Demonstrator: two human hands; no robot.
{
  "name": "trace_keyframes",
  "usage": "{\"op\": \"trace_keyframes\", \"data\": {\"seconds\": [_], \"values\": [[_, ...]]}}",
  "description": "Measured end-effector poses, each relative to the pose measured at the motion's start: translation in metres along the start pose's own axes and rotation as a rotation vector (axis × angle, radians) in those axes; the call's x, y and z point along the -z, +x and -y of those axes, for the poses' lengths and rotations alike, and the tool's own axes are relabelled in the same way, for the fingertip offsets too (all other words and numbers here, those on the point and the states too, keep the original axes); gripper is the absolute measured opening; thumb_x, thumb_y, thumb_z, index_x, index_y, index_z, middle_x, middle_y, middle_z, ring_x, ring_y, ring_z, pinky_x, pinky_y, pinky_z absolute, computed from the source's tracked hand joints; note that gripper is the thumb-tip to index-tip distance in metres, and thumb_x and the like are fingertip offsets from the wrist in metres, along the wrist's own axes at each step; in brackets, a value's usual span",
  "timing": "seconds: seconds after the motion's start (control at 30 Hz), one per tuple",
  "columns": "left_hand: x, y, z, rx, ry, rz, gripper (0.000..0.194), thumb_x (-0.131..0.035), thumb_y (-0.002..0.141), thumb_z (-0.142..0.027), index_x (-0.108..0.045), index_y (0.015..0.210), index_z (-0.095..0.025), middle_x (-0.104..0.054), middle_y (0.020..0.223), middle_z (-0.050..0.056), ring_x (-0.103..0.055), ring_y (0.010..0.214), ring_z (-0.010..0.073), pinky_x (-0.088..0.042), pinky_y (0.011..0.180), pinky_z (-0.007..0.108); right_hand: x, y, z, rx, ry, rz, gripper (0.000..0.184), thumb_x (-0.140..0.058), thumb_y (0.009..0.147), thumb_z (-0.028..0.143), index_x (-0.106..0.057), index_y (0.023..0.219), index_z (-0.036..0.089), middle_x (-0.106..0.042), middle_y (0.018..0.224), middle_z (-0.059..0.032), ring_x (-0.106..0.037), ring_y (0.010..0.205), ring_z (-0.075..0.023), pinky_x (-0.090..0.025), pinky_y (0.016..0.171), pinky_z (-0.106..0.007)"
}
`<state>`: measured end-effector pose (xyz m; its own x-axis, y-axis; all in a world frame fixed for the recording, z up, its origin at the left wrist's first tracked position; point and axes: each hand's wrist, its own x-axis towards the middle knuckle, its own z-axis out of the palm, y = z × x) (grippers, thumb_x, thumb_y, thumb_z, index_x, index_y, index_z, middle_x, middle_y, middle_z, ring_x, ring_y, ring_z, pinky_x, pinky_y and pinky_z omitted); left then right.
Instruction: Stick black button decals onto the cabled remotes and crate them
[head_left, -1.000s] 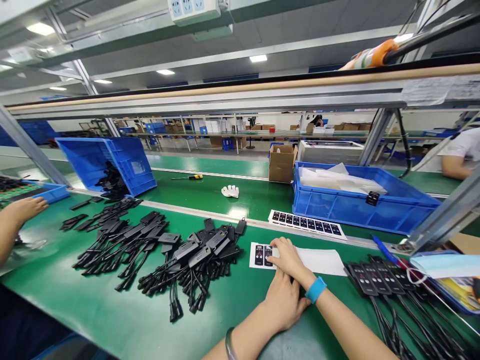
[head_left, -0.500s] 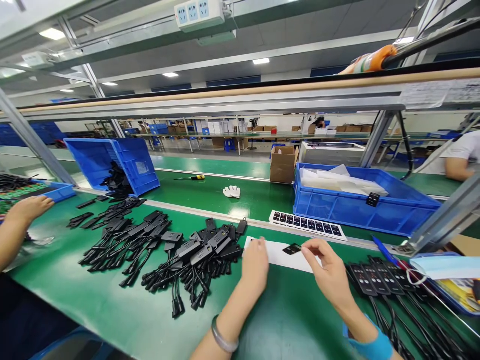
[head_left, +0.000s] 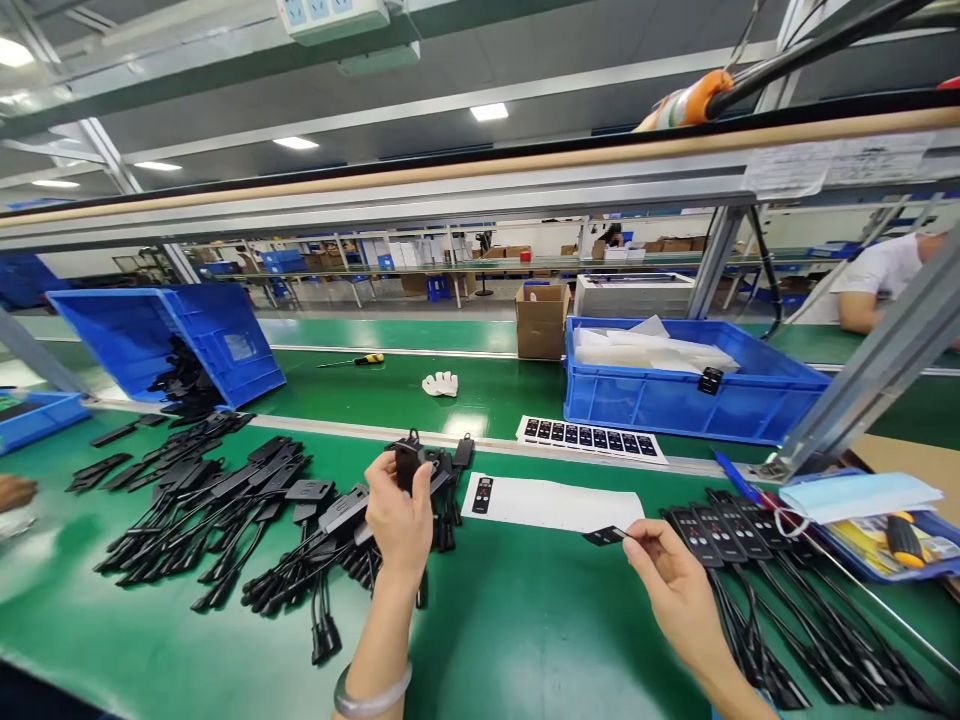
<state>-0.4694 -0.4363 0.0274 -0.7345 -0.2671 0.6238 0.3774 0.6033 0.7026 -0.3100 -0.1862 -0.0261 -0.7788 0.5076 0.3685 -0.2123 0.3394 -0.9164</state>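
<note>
Crumpled white fabric glove mid-bench, on the green surface beyond the metal strip. Yellow-and-black-handled screwdriver lying near it, farther left. Open brown cardboard box standing behind, to the right. Pale-blue disposable face mask far right, orange-and-black tool handle just below it. White multi-socket power strip overhead.

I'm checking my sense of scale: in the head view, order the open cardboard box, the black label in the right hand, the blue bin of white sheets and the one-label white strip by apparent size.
1. Blue bin
2. White strip
3. Cardboard box
4. Black label, seen slanted
</note>
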Motion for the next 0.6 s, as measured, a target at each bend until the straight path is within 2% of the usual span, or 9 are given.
{"op": "trace_keyframes", "data": {"seconds": [0.03,0.07,0.17,0.23,0.3,0.4,0.47,0.53,0.6], "values": [[-0.001,-0.003,-0.004,0.056,-0.180,0.008,0.043,-0.051,0.083,-0.053,-0.043,0.109,-0.020,-0.059,0.081,0.003,-0.060,0.066,0.0185,-0.047,0.060,0.029,0.000,0.000,0.001,-0.001,0.018,-0.012,0.021,-0.058,0.084,0.042,-0.055,0.089,0.022,-0.054,0.082,-0.0023,-0.056,0.075,-0.0172,-0.048,0.066,-0.027],[-0.004,-0.009,-0.010,0.130,-0.330,0.077,0.044,-0.053,0.081,-0.056,-0.044,0.105,-0.021,-0.054,0.070,-0.002,-0.055,0.055,0.0143,-0.045,0.053,0.025,-0.001,-0.001,0.002,-0.001,0.036,-0.021,0.021,-0.058,0.084,0.042,-0.054,0.090,0.023,-0.054,0.080,-0.0016,-0.055,0.072,-0.0163,-0.048,0.065,-0.027],[-0.019,-0.039,-0.028,0.464,-0.641,0.452,0.049,-0.059,0.071,-0.065,-0.049,0.086,-0.020,-0.038,0.052,-0.010,-0.035,0.035,0.0058,-0.024,0.034,0.017,0.001,-0.001,0.003,-0.020,0.096,-0.029,0.020,-0.058,0.084,0.042,-0.053,0.090,0.023,-0.051,0.074,0.0006,-0.052,0.065,-0.0139,-0.046,0.061,-0.025],[-0.030,-0.065,-0.040,0.668,-0.754,0.721,0.056,-0.060,0.065,-0.071,-0.048,0.074,-0.018,-0.042,0.052,-0.008,-0.028,0.031,0.0023,-0.014,0.031,0.017,0.003,-0.001,0.002,-0.039,0.114,-0.031,0.021,-0.057,0.085,0.042,-0.052,0.089,0.023,-0.050,0.071,0.0017,-0.050,0.062,-0.0131,-0.044,0.059,-0.025],[-0.037,-0.089,-0.049,0.779,-0.806,0.929,0.059,-0.052,0.068,-0.076,-0.048,0.069,-0.016,-0.049,0.052,-0.004,-0.025,0.029,0.0010,-0.010,0.030,0.017,0.007,-0.002,0.000,-0.062,0.109,-0.037,0.021,-0.057,0.085,0.043,-0.052,0.089,0.023,-0.050,0.069,0.0022,-0.050,0.061,-0.0129,-0.043,0.059,-0.025],[-0.040,-0.114,-0.057,0.844,-0.893,1.074,0.060,-0.045,0.076,-0.072,-0.054,0.080,-0.013,-0.056,0.054,0.000,-0.030,0.030,0.0022,-0.016,0.031,0.017,0.012,-0.002,-0.002,-0.108,0.152,-0.049,0.020,-0.055,0.087,0.043,-0.052,0.088,0.023,-0.050,0.070,0.0020,-0.050,0.062,-0.0130,-0.042,0.061,-0.027],[-0.037,-0.122,-0.059,0.869,-1.000,1.137,0.053,-0.056,0.076,-0.062,-0.054,0.096,-0.012,-0.061,0.065,0.002,-0.042,0.039,0.0041,-0.030,0.037,0.016,0.014,-0.001,-0.002,-0.143,0.233,-0.058,0.020,-0.054,0.087,0.043,-0.052,0.089,0.023,-0.050,0.072,0.0018,-0.050,0.061,-0.0129,-0.042,0.060,-0.027],[-0.034,-0.126,-0.059,0.879,-1.074,1.227,0.050,-0.069,0.071,-0.046,-0.052,0.104,-0.013,-0.064,0.081,0.005,-0.055,0.055,0.0075,-0.044,0.052,0.020,0.014,-0.001,0.001,-0.174,0.312,-0.063,0.021,-0.055,0.087,0.044,-0.051,0.088,0.023,-0.048,0.072,0.0023,-0.050,0.059,-0.0126,-0.042,0.056,-0.026],[-0.032,-0.128,-0.059,0.864,-1.080,1.321,0.051,-0.074,0.067,-0.033,-0.051,0.108,-0.014,-0.065,0.093,0.008,-0.061,0.067,0.0115,-0.050,0.065,0.025,0.014,0.000,0.005,-0.195,0.341,-0.060,0.021,-0.057,0.085,0.044,-0.051,0.086,0.023,-0.046,0.071,0.0031,-0.048,0.056,-0.0117,-0.041,0.051,-0.025]]}}
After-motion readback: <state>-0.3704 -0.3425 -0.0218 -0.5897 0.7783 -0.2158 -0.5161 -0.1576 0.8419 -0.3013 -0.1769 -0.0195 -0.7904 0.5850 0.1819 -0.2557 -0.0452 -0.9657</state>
